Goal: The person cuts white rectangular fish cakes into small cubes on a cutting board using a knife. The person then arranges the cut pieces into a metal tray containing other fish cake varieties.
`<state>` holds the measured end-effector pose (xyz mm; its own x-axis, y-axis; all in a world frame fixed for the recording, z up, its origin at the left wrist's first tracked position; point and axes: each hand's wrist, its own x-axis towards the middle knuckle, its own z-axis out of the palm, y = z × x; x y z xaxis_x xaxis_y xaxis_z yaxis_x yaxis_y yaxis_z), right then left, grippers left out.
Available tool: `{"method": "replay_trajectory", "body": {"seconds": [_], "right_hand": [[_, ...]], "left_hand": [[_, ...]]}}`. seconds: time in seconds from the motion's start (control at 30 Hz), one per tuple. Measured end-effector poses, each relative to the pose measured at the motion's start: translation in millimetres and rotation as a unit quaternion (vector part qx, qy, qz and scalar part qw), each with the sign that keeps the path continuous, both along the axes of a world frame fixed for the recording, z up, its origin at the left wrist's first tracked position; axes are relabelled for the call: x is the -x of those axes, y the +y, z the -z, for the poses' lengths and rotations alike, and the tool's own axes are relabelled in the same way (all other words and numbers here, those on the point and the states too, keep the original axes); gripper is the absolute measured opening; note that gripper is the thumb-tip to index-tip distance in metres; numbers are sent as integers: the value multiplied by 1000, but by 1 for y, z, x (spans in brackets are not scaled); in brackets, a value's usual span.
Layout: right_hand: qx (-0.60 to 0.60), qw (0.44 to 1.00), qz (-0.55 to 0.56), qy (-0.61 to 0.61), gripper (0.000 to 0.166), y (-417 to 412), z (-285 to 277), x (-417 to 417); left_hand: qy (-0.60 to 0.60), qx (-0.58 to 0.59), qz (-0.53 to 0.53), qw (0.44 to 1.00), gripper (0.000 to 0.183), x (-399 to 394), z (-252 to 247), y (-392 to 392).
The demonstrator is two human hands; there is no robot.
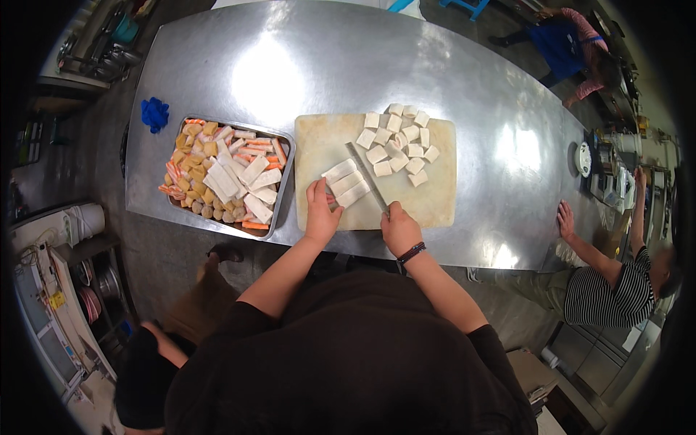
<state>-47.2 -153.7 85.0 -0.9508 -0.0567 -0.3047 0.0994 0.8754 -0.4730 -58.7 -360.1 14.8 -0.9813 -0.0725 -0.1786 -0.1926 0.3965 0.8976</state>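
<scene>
On a pale cutting board [321, 138], three white food bars [347, 184], perhaps fish cake, lie side by side. My left hand [322, 215] holds their near left end, fingers on one side and thumb along the closest bar. My right hand [401, 227] grips the handle of a knife [367, 174], whose narrow blade points away from me just right of the bars. Beyond the blade, several cut white chunks [398, 144] are scattered, a few at the board's far edge. Left of the board, a metal tray [287, 179] holds more white bars [223, 179], orange-and-white crab sticks, tan cubes and brownish balls.
The board and tray rest on a stainless steel table [348, 65]. A crumpled blue item [155, 114] lies at the left. One person in stripes [609, 296] has a hand on the table's right end; another in a blue apron [557, 46] bends behind it. Someone in black [144, 375] is close at lower left.
</scene>
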Motion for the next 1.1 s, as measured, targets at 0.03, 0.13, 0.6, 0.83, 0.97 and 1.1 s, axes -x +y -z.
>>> {"method": "replay_trajectory", "body": {"seconds": [0.03,0.13,0.6,0.83,0.97,1.1], "right_hand": [[-2,1000,-13,-9,22,-6,-3,-1],[-9,998,-46,-33,22,-20,-9,-3],[-18,996,-56,-70,21,-26,-6,-2],[-45,993,-75,-80,19,-30,-1,0],[-62,991,-83,-89,16,-33,-1,2],[-67,988,-91,-105,14,-37,-5,8]], "left_hand": [[-2,1,-1,1000,85,0,0,-1],[2,13,4,1000,86,-1,0,-2],[135,159,107,972,68,24,-24,-1],[109,180,123,970,60,34,-21,3],[93,184,127,970,61,36,-20,4],[92,183,125,971,63,38,-18,3]]}}
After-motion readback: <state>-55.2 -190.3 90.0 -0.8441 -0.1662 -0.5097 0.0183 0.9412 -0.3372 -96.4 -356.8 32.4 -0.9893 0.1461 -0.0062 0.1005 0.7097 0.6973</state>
